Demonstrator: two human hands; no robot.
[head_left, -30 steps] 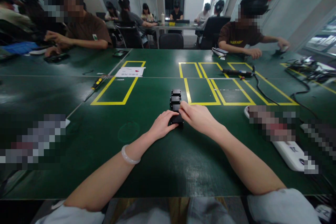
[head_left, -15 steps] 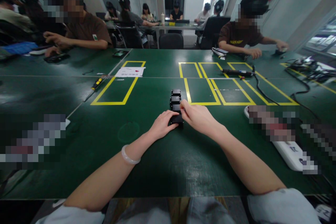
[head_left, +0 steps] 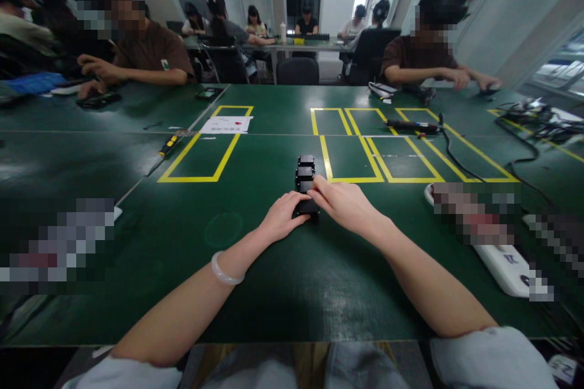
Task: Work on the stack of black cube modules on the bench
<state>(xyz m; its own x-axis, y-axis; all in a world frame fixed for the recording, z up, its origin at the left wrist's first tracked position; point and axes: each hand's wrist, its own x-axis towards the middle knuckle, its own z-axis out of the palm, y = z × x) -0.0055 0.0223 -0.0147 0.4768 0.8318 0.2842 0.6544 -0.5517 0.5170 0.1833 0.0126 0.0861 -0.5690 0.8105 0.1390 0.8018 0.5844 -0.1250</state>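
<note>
Several small black box-shaped parts stand in a line running away from me, the farthest black part (head_left: 306,160) at the top. My left hand (head_left: 283,216) grips the nearest black part (head_left: 308,208) from its left side, with the thumb along the near edge and the fingers at the far edge. Pressed together, the fingertips of my right hand (head_left: 344,199) are at the far right corner of that part, beside the black part behind it (head_left: 305,185). Whatever those fingers pinch, if anything, is hidden.
Yellow tape outlines (head_left: 356,180) mark the green table (head_left: 269,292). A yellow-black screwdriver (head_left: 170,144) lies left, a black corded tool (head_left: 413,126) right. A white device (head_left: 506,270) lies near my right forearm. A paper sheet (head_left: 227,124) rests beyond. Two people sit opposite.
My right hand's fingertips have shifted slightly toward me and to the left. My left hand stays on the nearest part. The person at right has drawn one hand across toward the other.
</note>
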